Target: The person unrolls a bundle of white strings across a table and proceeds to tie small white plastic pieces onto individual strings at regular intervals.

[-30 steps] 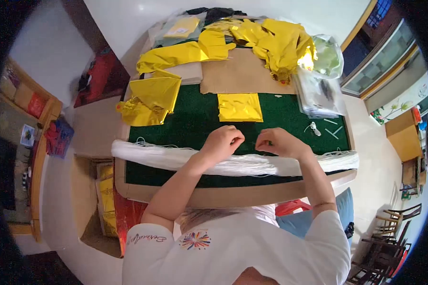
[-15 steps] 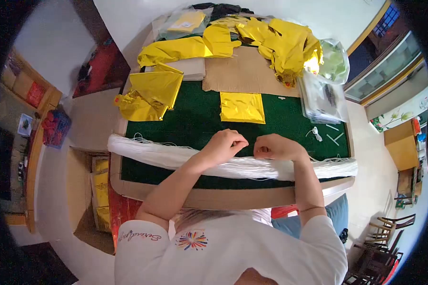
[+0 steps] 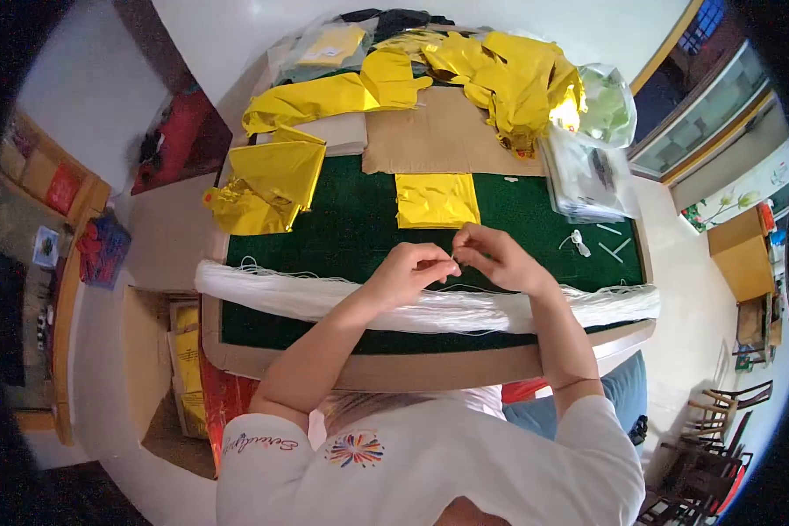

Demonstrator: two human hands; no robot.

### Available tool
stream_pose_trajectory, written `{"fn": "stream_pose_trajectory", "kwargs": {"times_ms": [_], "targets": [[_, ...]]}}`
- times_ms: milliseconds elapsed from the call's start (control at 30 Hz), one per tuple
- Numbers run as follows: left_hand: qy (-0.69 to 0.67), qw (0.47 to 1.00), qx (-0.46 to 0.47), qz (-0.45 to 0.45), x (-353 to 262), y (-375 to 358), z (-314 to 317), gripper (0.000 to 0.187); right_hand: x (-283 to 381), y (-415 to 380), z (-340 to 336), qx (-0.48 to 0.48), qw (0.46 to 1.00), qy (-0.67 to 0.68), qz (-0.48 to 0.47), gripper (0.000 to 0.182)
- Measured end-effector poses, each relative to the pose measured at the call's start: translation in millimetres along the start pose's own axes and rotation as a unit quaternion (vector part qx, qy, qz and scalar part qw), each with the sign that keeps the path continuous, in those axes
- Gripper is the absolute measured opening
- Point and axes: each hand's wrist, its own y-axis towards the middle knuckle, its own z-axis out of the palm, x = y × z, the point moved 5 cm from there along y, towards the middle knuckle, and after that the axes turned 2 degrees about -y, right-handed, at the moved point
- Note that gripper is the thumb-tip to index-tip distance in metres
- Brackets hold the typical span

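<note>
Both my hands are raised over a long bundle of white string (image 3: 298,294) that stretches across the front of the table. My left hand (image 3: 409,272) is closed in a pinch, palm turned inward. Close beside its fingertips, my right hand (image 3: 497,259) pinches too, thumb and forefinger together. What the fingers hold is too small to make out; loose thin strands run near them. Just beyond the hands lies a flat, folded gold foil packet (image 3: 437,202) on the green table cover (image 3: 351,202).
Gold foil balloons (image 3: 535,83) and a brown cardboard sheet (image 3: 438,136) lie at the back. Folded gold foil (image 3: 267,184) rests at left. Clear plastic bags (image 3: 592,175), a small white coil (image 3: 578,243) and white sticks (image 3: 618,250) are at right. An open carton (image 3: 153,386) stands below left.
My right hand has lifted slightly and turned, its fingertips now meeting close to the left hand's. My left hand has shifted only a little. The view has tilted slightly.
</note>
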Motion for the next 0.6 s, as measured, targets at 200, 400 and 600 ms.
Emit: {"fn": "stream_pose_trajectory", "kwargs": {"times_ms": [200, 400, 600], "targets": [[-0.114, 0.988, -0.039, 0.095, -27.4, -4.3, -9.3, 0.023, -3.8, 2.5, 26.8, 0.057, 0.967, 0.249, -0.009, 0.035], [-0.343, 0.932, -0.118, -0.001, -19.9, -2.2, -32.4, 0.042, 1.7, 9.6, 40.9, 0.0, 0.964, 0.257, -0.07, 0.023], [-0.079, 0.889, -0.449, -0.041, 10.2, -29.4, -146.8, 0.032, 18.6, 2.1, 10.9, -0.143, 0.977, 0.125, 0.093, 0.029]]}}
